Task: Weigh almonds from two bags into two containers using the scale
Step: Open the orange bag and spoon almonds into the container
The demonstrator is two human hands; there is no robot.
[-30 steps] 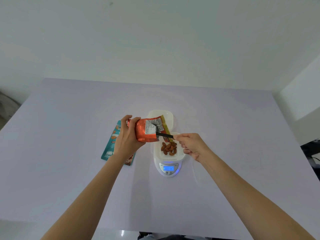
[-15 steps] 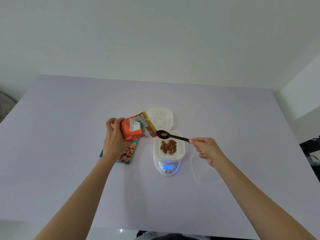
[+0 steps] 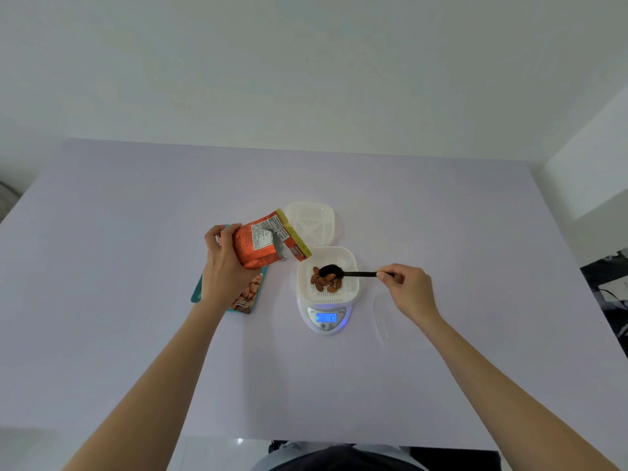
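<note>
Left hand [image 3: 226, 266] wrapped round the light, crinkly orange bag [image 3: 263, 244], best gripped mid-pouch, tilted mouth-first beside the white container [image 3: 351, 287] on the scale [image 3: 326, 326]; right hand [image 3: 409, 288] pinches the stiff black spoon [image 3: 350, 274] by its handle end over the almonds [image 3: 324, 284], seemingly loaded.

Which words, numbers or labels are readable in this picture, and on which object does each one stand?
Scale display: lit digits on blue, perhaps "17"; too blurred to be sure. The small marks around it are unreadable.
Orange bag: white label panel and a printed strip near the yellow edge; too small to read.
Teal bag: print below the almond picture; blurred, unreadable.
</note>
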